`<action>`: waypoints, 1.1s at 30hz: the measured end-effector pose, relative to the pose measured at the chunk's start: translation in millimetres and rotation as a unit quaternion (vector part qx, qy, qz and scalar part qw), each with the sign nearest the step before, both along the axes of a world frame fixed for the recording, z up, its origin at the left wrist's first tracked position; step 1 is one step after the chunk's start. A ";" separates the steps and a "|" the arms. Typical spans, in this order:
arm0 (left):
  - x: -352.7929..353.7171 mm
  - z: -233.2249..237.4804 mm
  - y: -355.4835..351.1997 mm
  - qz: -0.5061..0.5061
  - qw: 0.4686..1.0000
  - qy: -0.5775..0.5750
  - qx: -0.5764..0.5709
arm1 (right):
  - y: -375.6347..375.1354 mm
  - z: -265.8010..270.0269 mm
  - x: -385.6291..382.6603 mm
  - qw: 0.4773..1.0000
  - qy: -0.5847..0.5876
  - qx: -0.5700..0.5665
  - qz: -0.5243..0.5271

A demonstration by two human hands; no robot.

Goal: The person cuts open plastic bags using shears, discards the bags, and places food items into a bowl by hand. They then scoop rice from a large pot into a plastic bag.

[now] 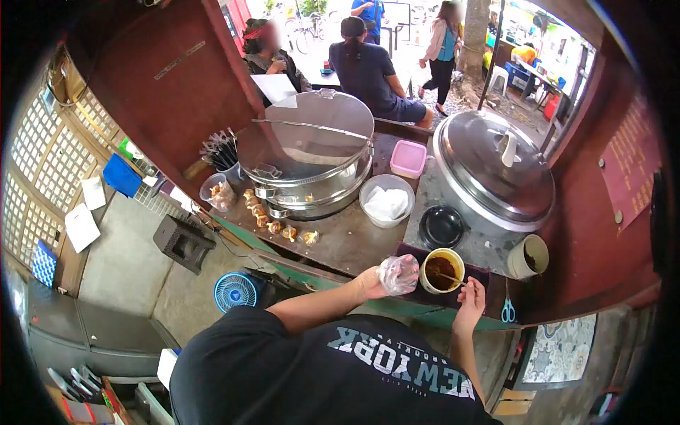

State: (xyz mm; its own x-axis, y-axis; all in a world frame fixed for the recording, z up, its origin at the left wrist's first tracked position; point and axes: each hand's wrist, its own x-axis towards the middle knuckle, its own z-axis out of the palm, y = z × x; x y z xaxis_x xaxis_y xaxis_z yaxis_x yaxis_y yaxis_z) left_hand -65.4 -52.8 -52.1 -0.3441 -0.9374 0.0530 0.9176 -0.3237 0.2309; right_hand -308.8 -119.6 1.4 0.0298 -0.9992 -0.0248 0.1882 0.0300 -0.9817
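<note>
My left hand [372,282] is closed on a small clear plastic bag [399,275], which it holds just left of a tub of brown sauce [427,277]. Between the fingers of my right hand [472,294] is the handle of a spoon [450,279], whose far end dips into the sauce. Along the counter to the left runs a row of small knotted bags of brown sauce [275,227]. A black bowl [442,227] sits behind the tub, and a white container [528,257] with dark residue stands to its right.
A large steamer [319,205] with its lid tilted up stands left; a big lidded pot [496,170] stands right. Between them are a pink box [409,158] and a tub of white plastic [387,202]. Scissors [508,310] hang at the front edge. People sit beyond the counter.
</note>
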 end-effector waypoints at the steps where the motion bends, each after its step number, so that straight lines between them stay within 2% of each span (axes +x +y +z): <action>1: 0.5 1.5 0.1 -0.001 1.000 0.003 0.005 | 0.0 0.8 -0.2 1.000 0.005 -0.001 0.003; 7: -0.4 2.4 1.6 -0.003 0.999 0.007 0.036 | 3.8 3.9 -0.2 1.000 0.008 0.003 0.000; 13: -1.2 3.7 -0.9 -0.005 1.000 -0.002 0.010 | 2.2 1.3 -0.5 1.000 0.004 0.005 -0.002; 17: -0.1 8.3 1.3 -0.003 1.000 0.001 0.027 | 3.1 2.0 -2.7 0.998 0.043 0.011 -0.034; 20: 3.0 9.0 -0.6 -0.008 0.998 0.033 0.053 | 2.4 3.8 -6.2 0.992 0.045 -0.051 -0.104; 23: 9.9 13.2 -3.2 0.002 0.999 0.027 0.040 | 12.1 36.5 -6.6 0.963 0.089 -0.142 -0.211; 24: 13.3 15.9 -3.7 0.010 0.999 0.015 0.041 | 15.2 46.8 -8.0 0.960 0.055 -0.168 -0.217; 27: 23.8 26.9 -1.6 0.014 0.999 0.006 0.033 | 25.3 69.0 -8.8 0.931 0.107 -0.317 -0.143; 28: 25.4 35.6 -0.1 0.005 1.000 0.021 0.021 | 38.1 97.0 -2.5 0.940 0.113 -0.319 -0.032; 29: 26.1 44.4 2.8 -0.004 0.999 0.035 0.010 | 46.6 109.9 6.4 0.958 0.095 -0.266 0.047; 31: 27.8 66.1 13.2 0.000 1.000 -0.005 0.029 | 51.5 118.1 26.0 0.950 0.117 -0.204 0.205; 33: 33.1 75.5 20.9 -0.007 0.999 -0.027 0.039 | 59.2 112.8 55.0 0.956 0.091 -0.117 0.254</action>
State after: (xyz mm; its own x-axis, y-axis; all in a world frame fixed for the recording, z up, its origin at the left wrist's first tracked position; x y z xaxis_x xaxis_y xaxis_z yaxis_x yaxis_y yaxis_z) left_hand -32.3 -31.9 23.3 -0.3575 -0.9331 -0.0394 0.8997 -0.3554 0.2534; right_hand -253.9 -60.4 114.1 0.5298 -0.8352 0.1477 0.0342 -0.1529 -0.9876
